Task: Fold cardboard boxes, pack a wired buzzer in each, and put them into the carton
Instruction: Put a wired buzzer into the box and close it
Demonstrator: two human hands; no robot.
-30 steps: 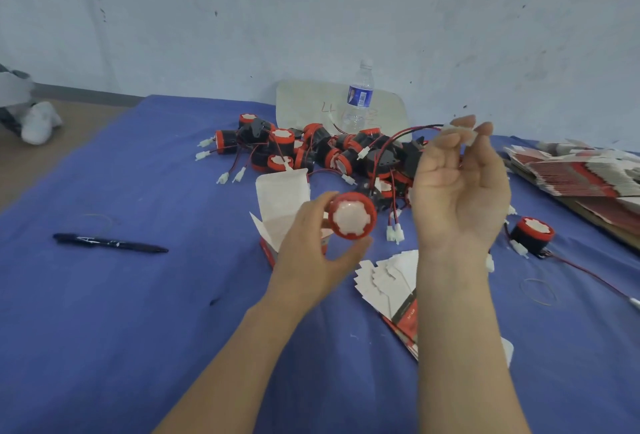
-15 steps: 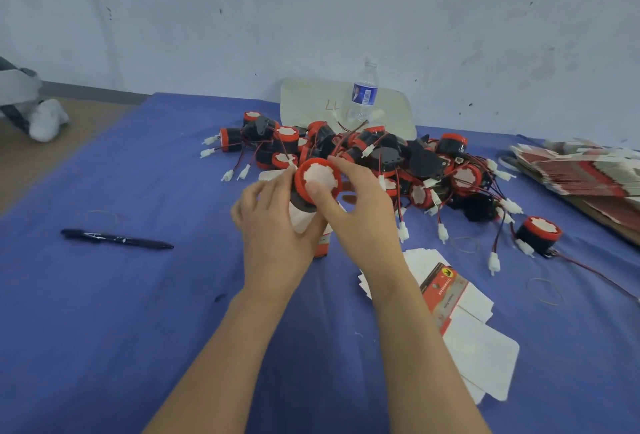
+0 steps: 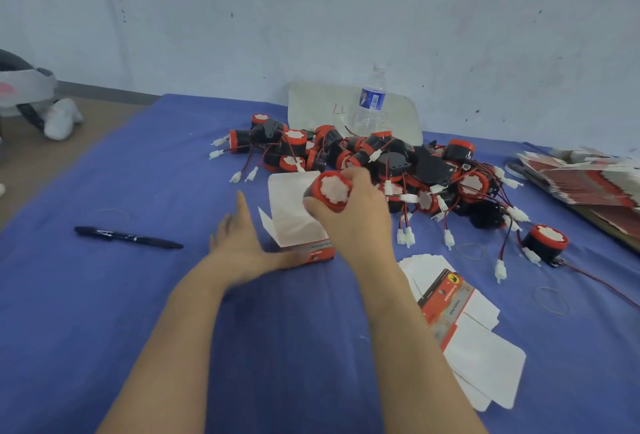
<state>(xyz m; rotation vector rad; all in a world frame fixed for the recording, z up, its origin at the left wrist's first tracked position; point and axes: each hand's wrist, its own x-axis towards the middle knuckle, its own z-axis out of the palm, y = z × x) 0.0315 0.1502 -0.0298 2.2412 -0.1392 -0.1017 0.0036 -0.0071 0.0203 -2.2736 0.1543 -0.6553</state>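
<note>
**Buzzer held at the open box**

Clasped in the right hand (image 3: 353,222): a round red-and-black buzzer with a white face (image 3: 333,190), at the mouth of a small red-and-white cardboard box (image 3: 294,219), flaps up, mid-way across the blue-clothed table (image 3: 104,312). Against the box's left side, the left hand (image 3: 242,243), fingers straight, blurred, thumb seemingly along the base. Crowding in just behind the box, a tangled heap of wired buzzers (image 3: 398,163). Beside the right forearm, flat white box blanks (image 3: 481,347). Towards the left edge, a black marker pen (image 3: 128,237). At the far edge, a clear plastic water bottle (image 3: 372,101).
</note>
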